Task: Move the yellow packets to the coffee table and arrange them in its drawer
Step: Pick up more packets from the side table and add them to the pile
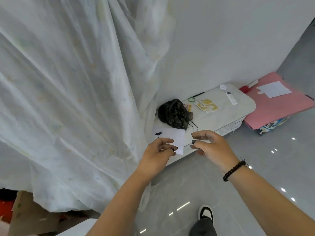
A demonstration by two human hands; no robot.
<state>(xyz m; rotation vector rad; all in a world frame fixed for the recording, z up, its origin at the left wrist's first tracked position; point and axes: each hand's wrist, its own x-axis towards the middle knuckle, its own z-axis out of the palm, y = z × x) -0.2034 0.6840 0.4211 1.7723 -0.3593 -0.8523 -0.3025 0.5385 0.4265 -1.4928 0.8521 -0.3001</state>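
Yellow packets (207,105) sit in a loose overlapping pile on the white table (243,106), mid-top, right of the dark bundle (174,114) and left of the remote (231,97). We've got both hands out in front, well short of them: left hand (157,155) and right hand (210,147) loosely curled, holding nothing. Packets lie far and slightly right of the hands, so right hand is nearer. Pile's long axis runs roughly left-right.
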